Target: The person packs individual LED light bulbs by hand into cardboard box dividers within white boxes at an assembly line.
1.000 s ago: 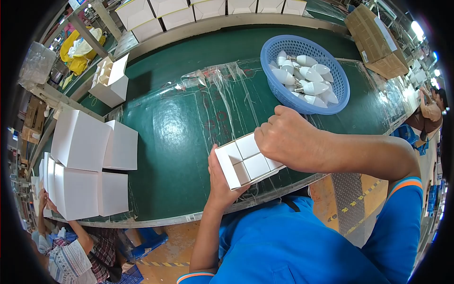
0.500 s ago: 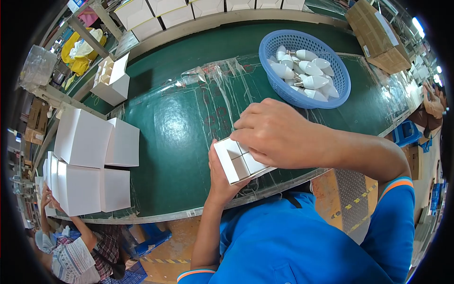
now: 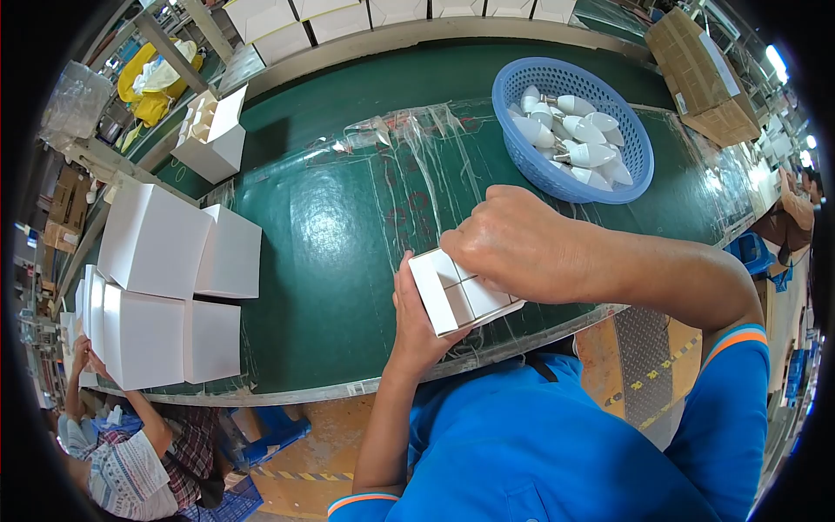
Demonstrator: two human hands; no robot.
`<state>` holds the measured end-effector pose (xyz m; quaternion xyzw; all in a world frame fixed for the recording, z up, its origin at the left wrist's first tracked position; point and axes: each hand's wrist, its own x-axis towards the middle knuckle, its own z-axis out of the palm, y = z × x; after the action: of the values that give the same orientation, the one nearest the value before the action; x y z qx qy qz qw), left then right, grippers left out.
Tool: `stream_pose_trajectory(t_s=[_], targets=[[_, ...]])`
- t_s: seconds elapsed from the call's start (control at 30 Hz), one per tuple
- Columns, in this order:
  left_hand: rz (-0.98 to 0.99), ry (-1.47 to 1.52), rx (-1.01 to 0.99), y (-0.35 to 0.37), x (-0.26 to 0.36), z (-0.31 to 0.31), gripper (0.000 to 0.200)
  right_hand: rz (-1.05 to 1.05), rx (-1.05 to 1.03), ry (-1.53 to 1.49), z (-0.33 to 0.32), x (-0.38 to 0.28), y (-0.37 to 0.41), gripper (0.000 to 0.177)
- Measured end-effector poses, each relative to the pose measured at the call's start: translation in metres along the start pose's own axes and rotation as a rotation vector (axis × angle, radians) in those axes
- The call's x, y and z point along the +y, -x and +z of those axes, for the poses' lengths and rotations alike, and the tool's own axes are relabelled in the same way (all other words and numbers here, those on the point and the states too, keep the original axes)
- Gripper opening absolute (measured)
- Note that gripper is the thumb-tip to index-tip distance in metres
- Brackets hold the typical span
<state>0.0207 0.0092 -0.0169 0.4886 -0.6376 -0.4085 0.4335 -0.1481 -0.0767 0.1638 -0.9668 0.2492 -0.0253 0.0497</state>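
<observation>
A small white box [image 3: 438,298] with cardboard dividers is tilted near the front edge of the green table, its open top facing me. My left hand [image 3: 417,324] is wrapped around its left and lower side. Over the box's upper right part, my right hand [image 3: 517,244] is closed with its knuckles up. Its fingertips are hidden behind the hand, so anything they hold does not show. Beyond the right hand stands a blue plastic basket [image 3: 570,185] with several white candle-shaped light bulbs [image 3: 584,155].
Large white boxes [image 3: 148,335] are stacked at the left. Behind them sits an open divided box [image 3: 217,148]. A brown carton [image 3: 709,87] stands at the far right, and white boxes [image 3: 396,10] line the back shelf. A co-worker [image 3: 130,465] is at the lower left.
The view has shifted slightly. My right hand's fingers have curled further into a fist over the box. My left hand keeps its hold on the box.
</observation>
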Motion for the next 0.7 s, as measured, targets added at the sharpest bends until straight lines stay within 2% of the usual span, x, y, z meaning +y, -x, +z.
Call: stream_pose_trajectory(t_s=[0.07, 0.17, 0.2, 0.23, 0.37, 0.53, 0.63, 0.7], targets=[[-0.005, 0.011, 0.008, 0.001, -0.001, 0.002, 0.132, -0.006, -0.077, -0.006, -0.004, 0.001, 0.000, 0.009], [0.024, 0.108, 0.059, 0.002, -0.008, 0.004, 0.130, -0.057, -0.037, -0.026, -0.002, 0.002, 0.002, 0.007], [0.089, 0.020, 0.058, 0.003, -0.013, 0.005, 0.129, -0.074, -0.016, 0.006, 0.000, 0.002, 0.004, 0.008], [0.157, -0.073, 0.064, 0.002, -0.016, 0.005, 0.129, -0.039, -0.087, 0.016, -0.002, 0.000, 0.001, 0.010], [0.094, -0.195, 0.047, 0.002, 0.004, 0.000, 0.126, -0.015, -0.121, 0.015, 0.000, -0.001, 0.002, 0.008], [0.113, -0.179, 0.053, 0.000, 0.008, 0.001, 0.125, -0.014, -0.078, -0.005, 0.003, 0.001, 0.005, 0.007], [0.058, -0.180, 0.059, 0.001, 0.004, 0.000, 0.123, -0.026, -0.040, 0.008, 0.007, -0.001, 0.007, 0.007], [0.167, -0.200, 0.046, -0.003, -0.006, 0.002, 0.122, -0.072, 0.001, 0.026, 0.006, 0.003, 0.008, 0.007]])
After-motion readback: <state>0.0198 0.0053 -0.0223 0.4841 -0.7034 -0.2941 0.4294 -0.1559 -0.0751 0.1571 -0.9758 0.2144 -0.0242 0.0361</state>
